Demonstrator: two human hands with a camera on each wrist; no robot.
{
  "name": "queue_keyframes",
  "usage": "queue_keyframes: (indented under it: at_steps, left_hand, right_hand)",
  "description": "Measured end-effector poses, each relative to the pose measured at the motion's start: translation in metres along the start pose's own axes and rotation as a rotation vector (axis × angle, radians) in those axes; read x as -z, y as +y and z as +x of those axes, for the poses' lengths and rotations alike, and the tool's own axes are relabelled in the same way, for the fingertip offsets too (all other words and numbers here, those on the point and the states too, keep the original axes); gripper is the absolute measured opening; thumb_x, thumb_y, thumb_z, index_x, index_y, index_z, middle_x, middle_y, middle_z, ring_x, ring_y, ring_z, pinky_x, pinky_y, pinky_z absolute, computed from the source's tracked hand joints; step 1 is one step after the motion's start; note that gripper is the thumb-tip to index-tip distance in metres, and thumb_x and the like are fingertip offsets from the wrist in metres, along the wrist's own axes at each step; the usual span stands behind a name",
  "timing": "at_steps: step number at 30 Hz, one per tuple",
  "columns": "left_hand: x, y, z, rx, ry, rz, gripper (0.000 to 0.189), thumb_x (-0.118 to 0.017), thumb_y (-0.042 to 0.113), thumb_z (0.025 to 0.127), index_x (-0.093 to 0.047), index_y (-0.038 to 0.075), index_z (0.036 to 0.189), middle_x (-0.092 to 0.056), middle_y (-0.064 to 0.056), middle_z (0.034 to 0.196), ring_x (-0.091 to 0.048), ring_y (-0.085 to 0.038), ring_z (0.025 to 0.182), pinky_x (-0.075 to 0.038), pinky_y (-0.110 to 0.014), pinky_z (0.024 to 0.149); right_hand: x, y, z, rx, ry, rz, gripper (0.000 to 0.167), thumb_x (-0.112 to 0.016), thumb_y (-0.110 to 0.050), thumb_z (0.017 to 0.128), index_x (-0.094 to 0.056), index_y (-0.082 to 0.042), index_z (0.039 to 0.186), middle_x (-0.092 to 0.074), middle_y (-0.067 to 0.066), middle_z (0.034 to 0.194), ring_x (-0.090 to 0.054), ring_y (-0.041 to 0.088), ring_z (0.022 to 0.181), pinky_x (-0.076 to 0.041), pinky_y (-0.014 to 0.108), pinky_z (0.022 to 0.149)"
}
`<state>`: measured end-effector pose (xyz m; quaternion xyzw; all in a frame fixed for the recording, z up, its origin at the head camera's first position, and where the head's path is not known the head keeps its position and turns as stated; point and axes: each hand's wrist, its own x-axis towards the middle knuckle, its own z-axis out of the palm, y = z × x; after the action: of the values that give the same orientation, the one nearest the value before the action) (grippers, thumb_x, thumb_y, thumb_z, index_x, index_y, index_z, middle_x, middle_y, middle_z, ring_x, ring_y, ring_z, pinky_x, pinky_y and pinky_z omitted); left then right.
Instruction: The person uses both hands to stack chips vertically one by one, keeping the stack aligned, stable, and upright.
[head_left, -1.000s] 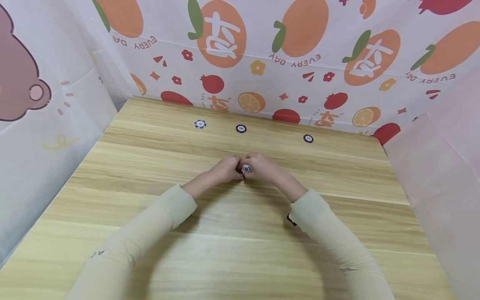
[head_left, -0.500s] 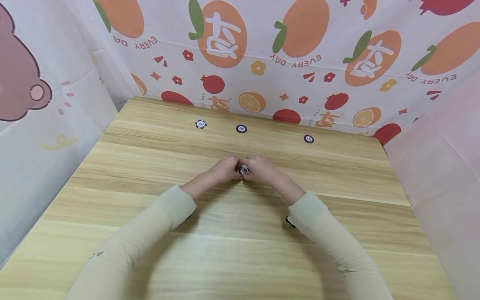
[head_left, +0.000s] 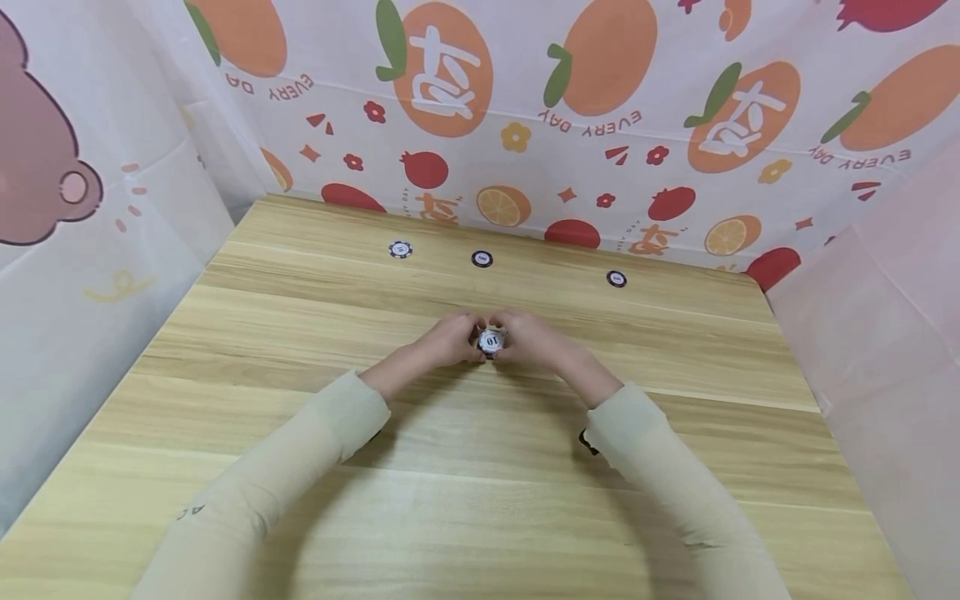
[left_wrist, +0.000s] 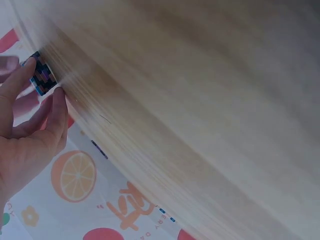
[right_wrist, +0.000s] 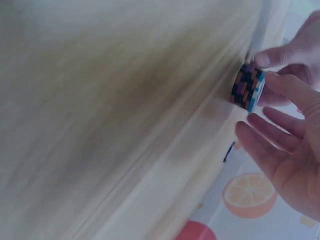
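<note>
A short stack of poker chips (head_left: pixel 491 341) stands on the wooden table between both hands; its top chip is pale and reads 10. My left hand (head_left: pixel 448 339) cups its left side, with the thumb (left_wrist: pixel 31 64) against the stack and a fingertip by its base. The right hand (head_left: pixel 530 341) curves round the other side. In the right wrist view the right thumb (right_wrist: pixel 280 82) reaches the patterned side of the stack (right_wrist: pixel 247 88), while its fingers (right_wrist: pixel 260 137) stand slightly off it. Part of the stack is hidden by the hands.
Along the far side of the table (head_left: pixel 480 500) lie three single chips: a blue-and-white chip (head_left: pixel 401 249), a dark chip (head_left: pixel 482 259) and another dark chip (head_left: pixel 617 278). A fruit-print curtain (head_left: pixel 600 125) hangs behind the table. Small dark objects show beside both sleeves.
The hands have drawn slightly apart around the stack, the right one shifting a little rightward. The face of the top chip, mostly covered before, now shows. The three far chips have not moved.
</note>
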<state>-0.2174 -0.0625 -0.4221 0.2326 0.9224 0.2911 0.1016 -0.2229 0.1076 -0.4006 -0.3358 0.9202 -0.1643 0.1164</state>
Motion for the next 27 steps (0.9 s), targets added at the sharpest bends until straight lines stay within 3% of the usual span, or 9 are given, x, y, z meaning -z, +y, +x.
queue_keyframes:
  at_steps: [13, 24, 27]
  left_hand:
    - [0.0024, 0.0016, -0.0003, -0.016, -0.025, -0.004, 0.038, -0.076, 0.012, 0.075, -0.061, -0.004, 0.106, -0.058, -0.011, 0.092, -0.053, -0.021, 0.083, -0.044, -0.031, 0.073]
    - [0.0015, 0.0014, 0.0009, -0.022, -0.020, 0.003, 0.034, -0.076, 0.011, 0.075, -0.062, -0.003, 0.103, -0.059, -0.009, 0.089, -0.053, -0.020, 0.081, -0.044, -0.030, 0.072]
    - [0.0009, 0.0010, 0.0008, -0.028, -0.013, 0.011, 0.034, -0.076, 0.012, 0.074, -0.062, -0.003, 0.102, -0.059, -0.009, 0.088, -0.053, -0.020, 0.081, -0.044, -0.031, 0.072]
  right_hand:
    - [-0.0022, 0.0065, -0.0051, 0.004, -0.008, -0.066, 0.035, -0.071, -0.017, 0.081, -0.060, 0.002, 0.109, -0.060, 0.009, 0.100, -0.055, 0.017, 0.088, -0.045, 0.029, 0.078]
    - [-0.0014, 0.0077, -0.0029, -0.027, -0.038, -0.060, 0.037, -0.070, -0.018, 0.082, -0.060, 0.002, 0.111, -0.060, 0.010, 0.103, -0.055, 0.017, 0.089, -0.045, 0.028, 0.078]
    - [-0.0008, 0.0095, -0.0037, -0.048, -0.040, -0.014, 0.036, -0.069, -0.015, 0.083, -0.059, 0.003, 0.112, -0.059, 0.011, 0.105, -0.055, 0.019, 0.093, -0.045, 0.029, 0.081]
